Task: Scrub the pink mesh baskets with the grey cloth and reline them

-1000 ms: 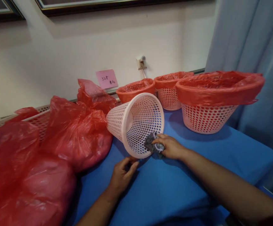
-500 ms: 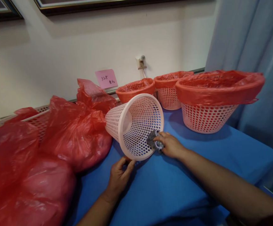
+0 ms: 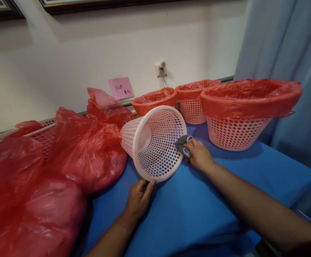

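Note:
A pale pink perforated plastic basket (image 3: 137, 137) lies tilted on its side, its mouth facing me. My left hand (image 3: 140, 198) pinches the lower rim between thumb and fingers. In my right hand (image 3: 200, 154) is a bunched grey cloth (image 3: 182, 145), pressed to the right side of the basket's rim. The fingertips of the right hand are partly hidden by the cloth.
Blue cloth (image 3: 171, 217) covers the table. Filled red plastic bags (image 3: 91, 157) crowd the left side. Baskets lined with red bags stand behind and at right, the nearest being a large basket (image 3: 236, 134). A pink note (image 3: 121, 88) and a socket (image 3: 161, 69) are on the wall.
My right hand and the grey cloth have moved up and slightly right along the basket's rim. My left hand keeps its hold on the lower rim, and the basket has barely shifted.

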The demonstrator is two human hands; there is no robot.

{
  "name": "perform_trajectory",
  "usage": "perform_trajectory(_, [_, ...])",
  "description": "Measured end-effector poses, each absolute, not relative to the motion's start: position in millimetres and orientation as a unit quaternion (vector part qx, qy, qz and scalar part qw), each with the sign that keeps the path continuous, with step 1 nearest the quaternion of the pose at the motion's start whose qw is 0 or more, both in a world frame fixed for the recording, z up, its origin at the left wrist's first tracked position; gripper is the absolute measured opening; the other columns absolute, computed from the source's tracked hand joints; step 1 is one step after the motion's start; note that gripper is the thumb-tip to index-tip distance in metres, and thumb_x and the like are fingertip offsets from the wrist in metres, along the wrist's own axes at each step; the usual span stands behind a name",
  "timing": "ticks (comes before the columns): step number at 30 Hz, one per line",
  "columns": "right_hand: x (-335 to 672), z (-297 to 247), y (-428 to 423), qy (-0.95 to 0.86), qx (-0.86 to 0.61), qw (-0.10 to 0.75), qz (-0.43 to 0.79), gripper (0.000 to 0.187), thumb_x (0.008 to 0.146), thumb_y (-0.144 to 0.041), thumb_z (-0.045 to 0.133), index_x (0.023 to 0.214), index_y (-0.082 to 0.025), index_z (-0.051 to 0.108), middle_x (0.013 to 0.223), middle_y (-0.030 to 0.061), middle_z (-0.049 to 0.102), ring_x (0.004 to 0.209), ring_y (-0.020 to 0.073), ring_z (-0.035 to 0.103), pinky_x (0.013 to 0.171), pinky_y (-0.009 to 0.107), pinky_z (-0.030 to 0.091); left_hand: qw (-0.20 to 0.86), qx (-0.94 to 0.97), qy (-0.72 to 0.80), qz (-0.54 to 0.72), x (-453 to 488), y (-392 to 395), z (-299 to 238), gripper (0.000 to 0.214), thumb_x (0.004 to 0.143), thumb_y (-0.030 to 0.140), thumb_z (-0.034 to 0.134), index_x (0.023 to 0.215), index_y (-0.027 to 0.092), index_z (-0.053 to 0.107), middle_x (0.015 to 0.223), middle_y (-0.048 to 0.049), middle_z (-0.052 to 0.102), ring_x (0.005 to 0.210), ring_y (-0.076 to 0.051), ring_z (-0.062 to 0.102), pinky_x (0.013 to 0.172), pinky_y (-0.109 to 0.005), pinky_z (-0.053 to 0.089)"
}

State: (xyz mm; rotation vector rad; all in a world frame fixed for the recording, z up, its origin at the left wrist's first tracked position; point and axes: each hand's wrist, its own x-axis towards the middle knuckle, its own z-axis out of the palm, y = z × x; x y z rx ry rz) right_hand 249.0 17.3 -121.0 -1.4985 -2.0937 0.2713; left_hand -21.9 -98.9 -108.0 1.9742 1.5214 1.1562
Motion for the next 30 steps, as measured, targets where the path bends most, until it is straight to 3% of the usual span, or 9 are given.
perform_trajectory(3, [229, -123, -5, -0.848, -0.432, 0.246, 0.183, 0.05, 0.078, -0.008, 0.064, 0.126, -0.023, 0.069, 0.123, 0.0096, 0.062, 0.111, 0.0243, 0.059, 0.099, 0.038, 0.049, 0.195, 0.687, 0.542, 0.442, -21, -99, -109, 0.034, 0.096, 0.041, 0.056, 0.073, 0.017, 0.064, 0.06, 0.0003, 0.066, 0.051, -0.013, 0.063, 0.053, -0.022, 0.051])
perform_trajectory(7, [213, -126, -14, -0.874, -0.275, 0.259, 0.306, 0.06, 0.067, -0.006, 0.072, 0.122, -0.028, 0.07, 0.108, 0.0, 0.065, 0.098, 0.0154, 0.064, 0.089, 0.025, 0.052, 0.185, 0.662, 0.551, 0.473, -26, -101, -108, 0.042, 0.099, 0.044, 0.049, 0.068, 0.018, 0.06, 0.055, 0.0017, 0.061, 0.044, -0.012, 0.06, 0.047, -0.021, 0.048])
perform_trajectory(11, [234, -124, 10, -0.828, -0.415, 0.31, 0.213, 0.059, 0.071, 0.001, 0.061, 0.124, -0.023, 0.07, 0.122, 0.0077, 0.063, 0.113, 0.0228, 0.06, 0.102, 0.037, 0.048, 0.143, 0.665, 0.554, 0.479, -28, -104, -102, 0.045, 0.099, 0.044, 0.05, 0.063, 0.018, 0.058, 0.052, 0.0026, 0.057, 0.043, -0.01, 0.055, 0.046, -0.019, 0.045])
perform_trajectory(14, [243, -125, 15, -0.808, -0.492, 0.292, 0.143, 0.058, 0.073, -0.001, 0.06, 0.128, -0.018, 0.068, 0.123, 0.0136, 0.062, 0.116, 0.0283, 0.058, 0.104, 0.043, 0.046, 0.149, 0.663, 0.554, 0.481, -27, -104, -102, 0.044, 0.098, 0.044, 0.052, 0.063, 0.018, 0.058, 0.053, 0.0023, 0.057, 0.044, -0.01, 0.055, 0.046, -0.019, 0.045])
perform_trajectory(17, [228, -131, -1, -0.844, -0.379, 0.29, 0.244, 0.055, 0.071, -0.004, 0.066, 0.124, -0.019, 0.071, 0.114, 0.0093, 0.065, 0.105, 0.0233, 0.063, 0.095, 0.035, 0.051, 0.193, 0.683, 0.549, 0.441, -25, -99, -109, 0.035, 0.093, 0.042, 0.06, 0.071, 0.017, 0.067, 0.06, -0.0009, 0.069, 0.052, -0.013, 0.064, 0.051, -0.021, 0.051])
perform_trajectory(21, [208, -140, -14, -0.856, -0.235, 0.299, 0.35, 0.065, 0.064, 0.0, 0.068, 0.124, -0.025, 0.07, 0.109, 0.0011, 0.067, 0.102, 0.0167, 0.065, 0.091, 0.026, 0.053, 0.252, 0.731, 0.523, 0.358, -24, -94, -118, 0.025, 0.091, 0.036, 0.063, 0.087, 0.017, 0.078, 0.082, -0.0049, 0.08, 0.073, -0.019, 0.074, 0.069, -0.027, 0.059])
perform_trajectory(23, [215, -140, -6, -0.859, -0.282, 0.303, 0.303, 0.065, 0.065, 0.001, 0.066, 0.124, -0.024, 0.07, 0.115, 0.0034, 0.066, 0.107, 0.0187, 0.064, 0.095, 0.029, 0.052, 0.241, 0.734, 0.524, 0.358, -26, -95, -118, 0.026, 0.092, 0.037, 0.062, 0.081, 0.017, 0.077, 0.073, -0.0034, 0.078, 0.065, -0.018, 0.072, 0.063, -0.024, 0.057])
perform_trajectory(27, [248, -130, 18, -0.801, -0.484, 0.318, 0.153, 0.058, 0.074, 0.002, 0.058, 0.128, -0.02, 0.068, 0.137, 0.0147, 0.057, 0.123, 0.03, 0.055, 0.107, 0.047, 0.044, 0.145, 0.701, 0.544, 0.439, -30, -100, -109, 0.03, 0.091, 0.039, 0.063, 0.072, 0.016, 0.07, 0.06, -0.0002, 0.069, 0.053, -0.013, 0.062, 0.054, -0.021, 0.05])
perform_trajectory(30, [253, -127, 17, -0.796, -0.516, 0.295, 0.115, 0.055, 0.076, 0.0, 0.058, 0.125, -0.022, 0.07, 0.132, 0.0136, 0.06, 0.118, 0.0295, 0.056, 0.104, 0.046, 0.046, 0.127, 0.693, 0.543, 0.458, -30, -101, -106, 0.034, 0.091, 0.04, 0.063, 0.068, 0.016, 0.067, 0.057, 0.001, 0.064, 0.052, -0.012, 0.058, 0.054, -0.02, 0.049])
